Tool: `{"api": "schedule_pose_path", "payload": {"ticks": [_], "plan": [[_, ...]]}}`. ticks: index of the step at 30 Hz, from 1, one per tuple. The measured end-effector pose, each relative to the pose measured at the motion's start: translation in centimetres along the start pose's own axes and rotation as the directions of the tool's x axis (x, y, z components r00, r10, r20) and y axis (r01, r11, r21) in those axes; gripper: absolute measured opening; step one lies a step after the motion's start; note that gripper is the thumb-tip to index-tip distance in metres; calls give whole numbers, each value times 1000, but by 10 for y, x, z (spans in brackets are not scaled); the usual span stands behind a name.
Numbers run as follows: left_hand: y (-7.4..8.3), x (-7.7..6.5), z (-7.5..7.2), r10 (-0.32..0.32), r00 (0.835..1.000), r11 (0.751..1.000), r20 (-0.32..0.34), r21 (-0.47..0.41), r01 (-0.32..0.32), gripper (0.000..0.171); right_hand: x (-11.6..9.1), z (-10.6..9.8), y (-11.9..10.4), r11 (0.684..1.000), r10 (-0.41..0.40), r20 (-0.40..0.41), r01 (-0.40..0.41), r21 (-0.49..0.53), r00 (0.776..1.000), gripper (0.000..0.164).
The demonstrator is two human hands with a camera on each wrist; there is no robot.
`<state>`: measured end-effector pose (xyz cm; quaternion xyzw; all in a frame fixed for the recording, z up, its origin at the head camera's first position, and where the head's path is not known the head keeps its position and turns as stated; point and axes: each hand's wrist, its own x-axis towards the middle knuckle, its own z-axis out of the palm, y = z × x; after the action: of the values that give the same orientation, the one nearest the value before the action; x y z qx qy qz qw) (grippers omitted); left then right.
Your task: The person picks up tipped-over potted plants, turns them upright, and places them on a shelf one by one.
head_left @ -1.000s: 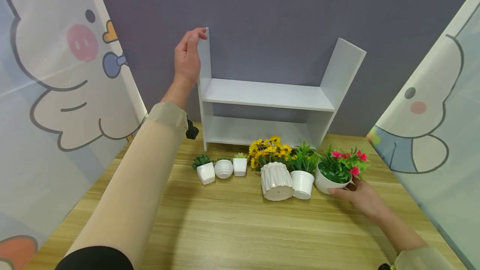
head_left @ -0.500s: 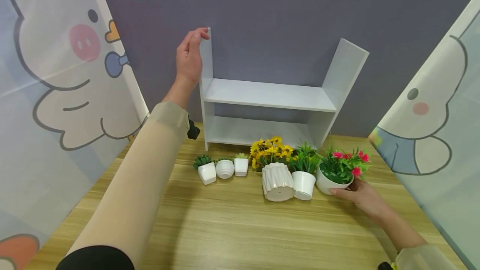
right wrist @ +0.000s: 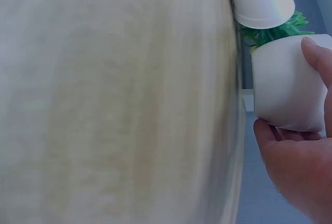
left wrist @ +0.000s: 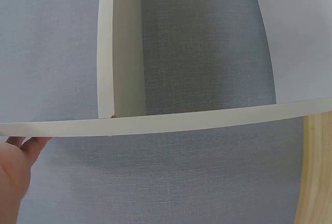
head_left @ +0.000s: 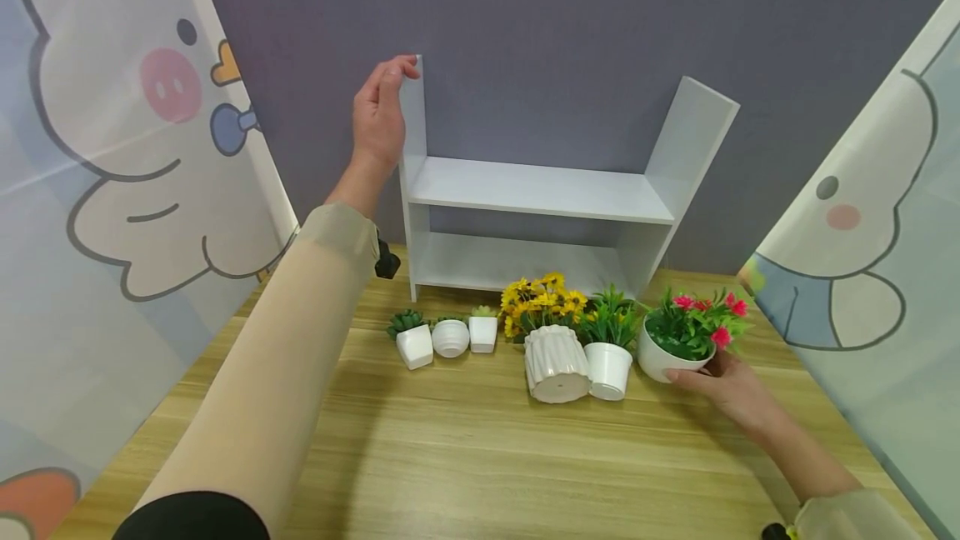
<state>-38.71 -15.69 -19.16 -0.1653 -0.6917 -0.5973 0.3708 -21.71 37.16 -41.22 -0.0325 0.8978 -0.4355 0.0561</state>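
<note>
My right hand (head_left: 731,394) grips a white round flowerpot (head_left: 667,361) with green leaves and pink flowers, thumb on its near side. In the right wrist view, the fingers (right wrist: 267,133) curl under the pot's wall. My left hand (head_left: 378,115) is raised beside the white two-tier shelf (head_left: 540,190), fingertips against the upper outer side of its left panel (left wrist: 181,122). Left of the gripped pot stand a white pot with green grass-like leaves (head_left: 609,369) and a tilted ribbed pot with yellow flowers (head_left: 555,361).
Three small white succulent pots, an angular one (head_left: 415,347), a round one (head_left: 450,338) and a square one (head_left: 483,333), stand at the left before the shelf. All are on a wooden table (head_left: 480,465). A grey wall (head_left: 540,40) rises behind; cartoon-printed panels (head_left: 135,190) flank the sides.
My right hand has shifted the pink-flowered pot slightly right and up in the head view, apart from the grassy pot. My left hand stays at the shelf panel.
</note>
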Motion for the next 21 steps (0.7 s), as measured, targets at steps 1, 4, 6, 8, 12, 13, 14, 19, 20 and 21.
{"api": "schedule_pose_path", "payload": {"ticks": [1,4,6,8,12,13,14,19,20,21], "plan": [[0,0,0,-1,1000,1000,1,2,1,31,0,-1,-2,1000,-1,-1,1,4,1000,88],[1,-1,-1,-4,1000,1000,3,5,4,31,1,-5,-9,1000,-6,-14,6,-8,1000,87],[1,-1,-1,-3,1000,1000,2,4,3,32,2,-7,-13,1000,-14,-16,14,-7,1000,87],[1,-1,-1,-3,1000,1000,1,0,3,33,3,-8,-17,999,-34,-15,33,-9,999,85],[0,0,-1,-7,1000,1000,5,-7,7,32,2,-11,-23,998,-57,-18,56,-12,998,82],[-1,0,0,-9,1000,1000,5,-8,9,31,2,-12,-24,998,-57,-23,57,-13,998,82],[-1,1,0,-10,1000,1000,5,-11,10,30,2,-13,-25,998,-54,-25,54,-13,998,82],[-1,3,2,-13,1000,1000,7,-17,13,29,2,-18,-34,999,-55,-42,55,0,998,85],[0,3,3,-11,1000,1000,7,-20,11,28,1,-19,-36,998,-56,-40,56,5,998,86],[0,3,3,-9,1000,1000,7,-24,9,28,1,-20,-38,998,-61,-40,61,8,997,87]]}}
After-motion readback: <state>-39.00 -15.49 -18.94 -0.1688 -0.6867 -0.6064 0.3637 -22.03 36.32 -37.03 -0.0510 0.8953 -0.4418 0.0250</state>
